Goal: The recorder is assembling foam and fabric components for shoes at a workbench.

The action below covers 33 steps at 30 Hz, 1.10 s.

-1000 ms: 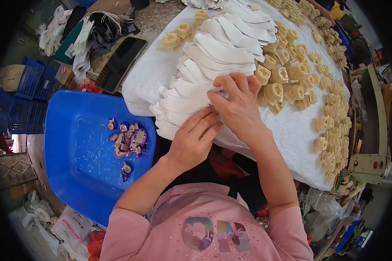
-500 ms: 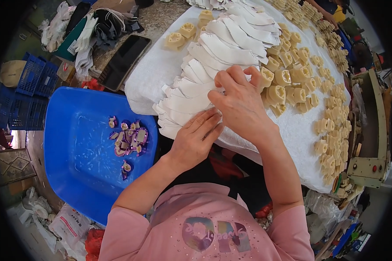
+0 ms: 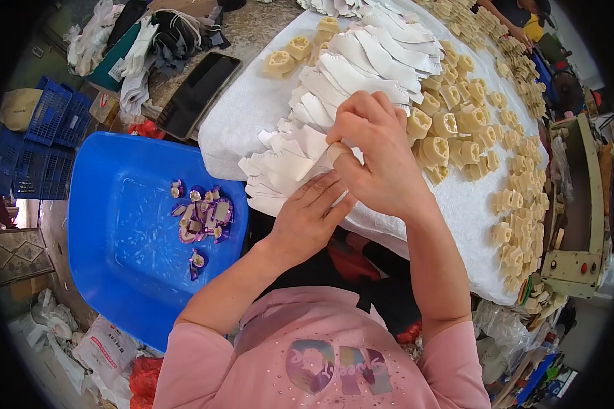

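— Far left first?
— Stacked blue crates [image 3: 51, 112], then a blue tub [image 3: 143, 235] with small purple-edged pieces [image 3: 220, 213] on its bottom, toward the right side.
— Next?
— Above the tub, a dark phone [image 3: 201, 94]. Just beside it, a white cloth [image 3: 235, 119] with a few cream blocks [image 3: 299, 48] near its upper left edge.
— And the left hand [image 3: 307, 217]?
— At the near end of the white pieces [image 3: 361, 58], fingers stretched and close together over them. Gripping or only resting? Cannot tell.
— Where exactly, those pieces?
— On the cloth, in a long overlapping row from the top down to the near edge.
— Right hand [image 3: 383, 160]?
— Right beside the left, fingers bent and thumb drawn in over the row. Clamped on a piece? Cannot tell.
— Farther right?
— More cream blocks, heaped near the right hand and along the cloth's right edge; beyond, a pale machine frame [image 3: 573, 269] with a red button.
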Motion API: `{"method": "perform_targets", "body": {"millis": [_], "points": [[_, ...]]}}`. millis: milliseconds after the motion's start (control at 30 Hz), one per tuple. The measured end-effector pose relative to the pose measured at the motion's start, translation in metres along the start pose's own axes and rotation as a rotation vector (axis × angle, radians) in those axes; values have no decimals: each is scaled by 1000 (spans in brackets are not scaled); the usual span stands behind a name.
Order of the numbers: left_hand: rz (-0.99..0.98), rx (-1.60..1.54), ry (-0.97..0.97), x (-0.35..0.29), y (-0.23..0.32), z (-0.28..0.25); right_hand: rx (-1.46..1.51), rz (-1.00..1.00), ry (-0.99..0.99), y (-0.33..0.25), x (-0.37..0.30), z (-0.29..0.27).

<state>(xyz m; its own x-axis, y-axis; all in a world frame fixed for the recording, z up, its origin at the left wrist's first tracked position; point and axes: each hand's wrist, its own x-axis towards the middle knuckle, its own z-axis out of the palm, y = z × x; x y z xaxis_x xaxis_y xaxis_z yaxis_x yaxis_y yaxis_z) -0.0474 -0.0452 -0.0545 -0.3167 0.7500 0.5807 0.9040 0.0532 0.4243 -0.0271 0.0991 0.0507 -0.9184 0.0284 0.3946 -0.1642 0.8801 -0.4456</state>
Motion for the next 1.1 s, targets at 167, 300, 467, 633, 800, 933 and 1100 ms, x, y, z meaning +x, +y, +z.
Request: {"method": "perform_targets", "body": {"millis": [167, 300, 467, 633, 800, 933, 1100], "points": [[-19, 28, -24, 5, 3, -5, 107, -30, 264, 2, 6, -8], [7, -23, 5, 6, 2, -10, 330, -11, 530, 1, 7, -38], [-115, -216, -164, 27, 25, -46, 18, -148, 450, 10, -44, -42], [-709, -1422, 7, 25, 43, -22, -137, -111, 220, 4, -102, -26], [-891, -1655, 37, 30, 53, -6, -43, -7, 273, 15, -121, -26], [-851, -1472, 56, 31, 51, -4, 671, 239, 304, 29, -137, -22], [-541, -891, -140, 32, 53, -8, 727, 410, 324, 30, -121, -16]]}}
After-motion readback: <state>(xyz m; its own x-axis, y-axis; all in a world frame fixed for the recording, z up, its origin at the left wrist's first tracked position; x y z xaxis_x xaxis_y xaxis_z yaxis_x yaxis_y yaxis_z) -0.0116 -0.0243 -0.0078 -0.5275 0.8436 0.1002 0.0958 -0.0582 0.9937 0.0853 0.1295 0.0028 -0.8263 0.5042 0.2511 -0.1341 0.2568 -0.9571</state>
